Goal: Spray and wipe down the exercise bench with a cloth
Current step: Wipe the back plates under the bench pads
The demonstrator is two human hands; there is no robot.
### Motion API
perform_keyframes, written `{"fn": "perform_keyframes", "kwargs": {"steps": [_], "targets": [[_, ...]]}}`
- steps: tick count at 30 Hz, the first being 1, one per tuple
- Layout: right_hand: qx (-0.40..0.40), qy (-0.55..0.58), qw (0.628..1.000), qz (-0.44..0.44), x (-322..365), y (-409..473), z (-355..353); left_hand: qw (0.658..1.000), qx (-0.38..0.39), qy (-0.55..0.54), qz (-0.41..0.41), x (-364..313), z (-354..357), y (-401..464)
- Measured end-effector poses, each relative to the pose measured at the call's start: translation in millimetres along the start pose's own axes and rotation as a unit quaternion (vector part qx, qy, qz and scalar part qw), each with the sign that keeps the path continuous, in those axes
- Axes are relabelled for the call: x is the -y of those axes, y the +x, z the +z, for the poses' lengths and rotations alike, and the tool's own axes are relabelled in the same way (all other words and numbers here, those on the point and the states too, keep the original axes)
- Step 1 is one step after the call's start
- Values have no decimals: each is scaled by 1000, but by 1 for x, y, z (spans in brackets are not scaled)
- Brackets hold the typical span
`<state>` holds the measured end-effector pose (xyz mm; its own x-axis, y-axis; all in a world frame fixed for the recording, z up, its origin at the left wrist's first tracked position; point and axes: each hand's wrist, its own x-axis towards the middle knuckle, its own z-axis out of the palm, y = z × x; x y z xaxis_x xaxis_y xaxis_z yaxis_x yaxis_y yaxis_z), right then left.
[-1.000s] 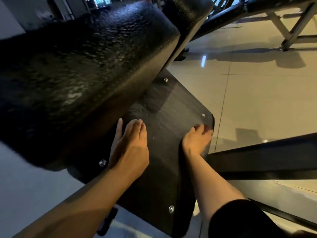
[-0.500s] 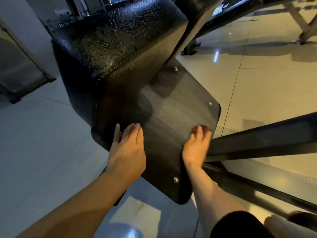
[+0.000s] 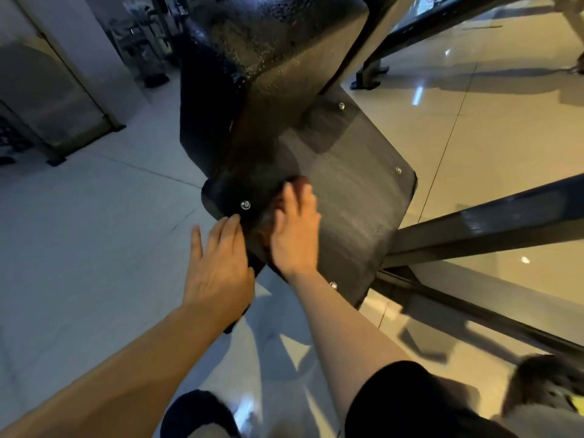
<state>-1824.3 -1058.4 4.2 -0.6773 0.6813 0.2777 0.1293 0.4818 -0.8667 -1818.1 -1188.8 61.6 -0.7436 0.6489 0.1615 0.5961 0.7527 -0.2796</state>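
Left hand flat, steadying plate edge | right hand presses dark cloth | we see unwiped bench base plate lying rightward, nearer right hand

Bench pad: black, pebbled grain, glossy specks noted on top. Base plate: dark charcoal, fine streaked texture; silver bolts seen at the corners. Cloth under the right hand: dark reddish-brown, blurred. Frame bar: black. Floor: pale grey-blue tiles on the left, warm beige gloss with white glints on the right. Sleeve: black.
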Motion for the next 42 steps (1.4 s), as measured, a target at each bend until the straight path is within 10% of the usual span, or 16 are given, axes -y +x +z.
{"fn": "perform_keyframes", "kwargs": {"steps": [7,16,26,35,42], "targets": [[-59,-53,943,324,-100,-53,-40,997,-13,1,74,-3,21,-20],[51,-46,994,-81,27,-39,20,999,-22,-44,10,3,1,-29],[-71,-62,956,278,-73,-77,-25,998,22,-7,59,-12,4,-21],[69,-49,993,-79,28,-46,14,998,42,-24,-37,5,-4,-21],[-60,-9,983,174,-84,-95,-28,999,24,-40,-5,-11,4,-17]]}}
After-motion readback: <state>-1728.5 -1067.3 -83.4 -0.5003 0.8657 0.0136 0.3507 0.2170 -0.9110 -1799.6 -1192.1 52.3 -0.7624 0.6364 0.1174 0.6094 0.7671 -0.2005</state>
